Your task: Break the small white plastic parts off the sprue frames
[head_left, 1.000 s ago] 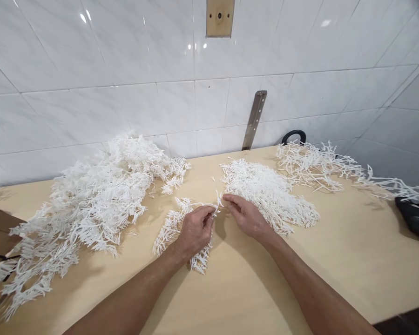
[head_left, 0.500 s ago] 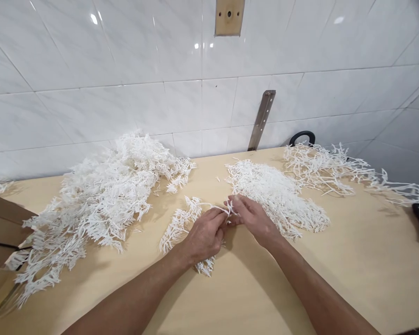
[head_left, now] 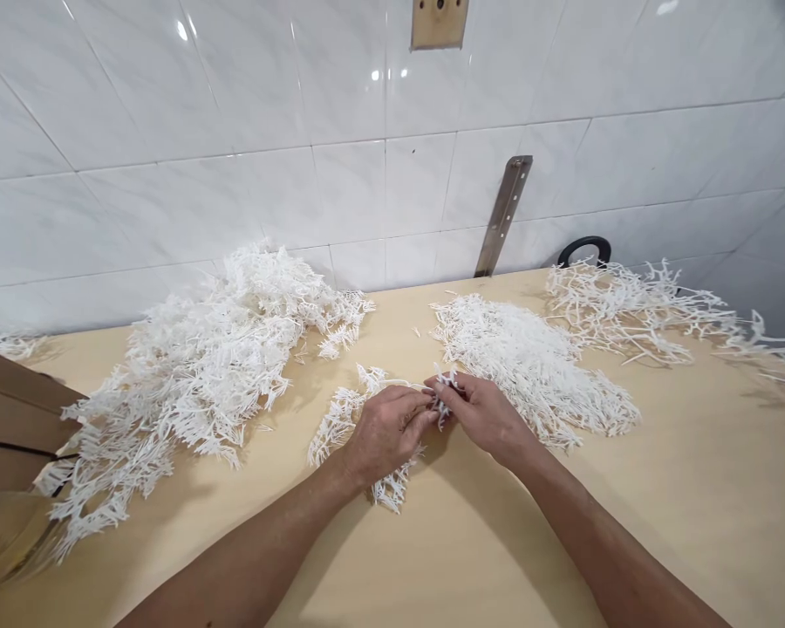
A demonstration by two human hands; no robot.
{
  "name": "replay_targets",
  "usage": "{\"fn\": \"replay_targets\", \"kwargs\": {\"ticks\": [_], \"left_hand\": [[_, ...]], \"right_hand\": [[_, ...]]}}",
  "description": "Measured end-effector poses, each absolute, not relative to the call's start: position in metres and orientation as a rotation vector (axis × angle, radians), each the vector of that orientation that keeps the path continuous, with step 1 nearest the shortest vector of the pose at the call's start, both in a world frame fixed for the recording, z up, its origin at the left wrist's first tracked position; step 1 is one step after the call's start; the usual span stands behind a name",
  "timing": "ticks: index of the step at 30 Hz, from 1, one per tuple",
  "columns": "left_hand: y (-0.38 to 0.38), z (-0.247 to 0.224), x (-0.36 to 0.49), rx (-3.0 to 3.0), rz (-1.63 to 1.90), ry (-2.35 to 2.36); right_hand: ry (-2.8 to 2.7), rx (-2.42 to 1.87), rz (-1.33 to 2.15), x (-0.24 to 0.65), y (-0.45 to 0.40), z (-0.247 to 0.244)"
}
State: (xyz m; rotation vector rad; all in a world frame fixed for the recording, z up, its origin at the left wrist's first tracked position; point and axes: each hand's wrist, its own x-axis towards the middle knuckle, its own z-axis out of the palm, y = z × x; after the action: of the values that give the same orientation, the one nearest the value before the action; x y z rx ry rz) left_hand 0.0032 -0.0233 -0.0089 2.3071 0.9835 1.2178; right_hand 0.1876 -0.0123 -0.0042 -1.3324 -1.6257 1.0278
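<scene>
Between my two hands is a white branched sprig (head_left: pixel 443 399), plastic-looking, with thin forked tips. My right hand (head_left: pixel 494 417) pinches it between thumb and fingers. My left hand (head_left: pixel 385 433) is closed at the sprig's left side, with thumb and forefinger together on its stem. A leafy length of white sprigs (head_left: pixel 335 420) lies on the table, partly hidden beneath my left hand and wrist. Just right of my hands spreads a flat heap of short white sprigs (head_left: pixel 527 362). The exact spot where the fingertips meet the stem is partly covered.
A large pile of white sprigs (head_left: pixel 215 362) stands at the left, beside a brown cardboard box (head_left: pixel 13 414). Bare white stems (head_left: pixel 634 310) lie at the back right, near a black ring-shaped handle (head_left: pixel 587 244). A metal strip (head_left: pixel 505 216) leans against the tiled wall (head_left: pixel 268 209).
My right thumb and fingers have closed farther over the sprig, and more forked tips now bunch between my hands. The view has shifted slightly. The piles look the same.
</scene>
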Motion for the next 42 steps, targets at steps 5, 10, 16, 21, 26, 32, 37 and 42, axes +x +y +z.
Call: {"fn": "replay_targets", "kwargs": {"ticks": [5,10,16,21,26,32,37,42], "left_hand": [[-0.006,-0.004,-0.011,2.158,1.429,1.393],[0.011,-0.003,-0.027,2.139,1.062,1.806],[0.013,-0.009,-0.031,2.207,0.861,1.714],[0.016,-0.011,-0.031,2.101,1.178,1.523],[0.013,0.001,-0.028,1.822,1.291,1.439],[0.008,0.012,-0.027,1.698,1.234,1.335],[0.007,0.012,-0.025,1.68,1.242,1.239],[0.008,0.013,-0.023,1.54,1.179,1.115]], "right_hand": [[-1.244,-1.375,1.148,0.188,-0.007,-0.013],[-1.183,-1.352,1.155,0.185,-0.008,-0.013],[-1.279,-1.436,1.092,0.187,-0.009,-0.013],[-1.544,-1.456,1.017,0.186,-0.014,-0.009],[-1.788,-1.422,0.938,0.182,-0.018,-0.001],[-1.765,-1.405,1.068,0.193,-0.016,0.006],[-1.639,-1.323,1.158,0.207,-0.008,0.026],[-1.658,-1.314,1.138,0.204,0.001,0.039]]}}
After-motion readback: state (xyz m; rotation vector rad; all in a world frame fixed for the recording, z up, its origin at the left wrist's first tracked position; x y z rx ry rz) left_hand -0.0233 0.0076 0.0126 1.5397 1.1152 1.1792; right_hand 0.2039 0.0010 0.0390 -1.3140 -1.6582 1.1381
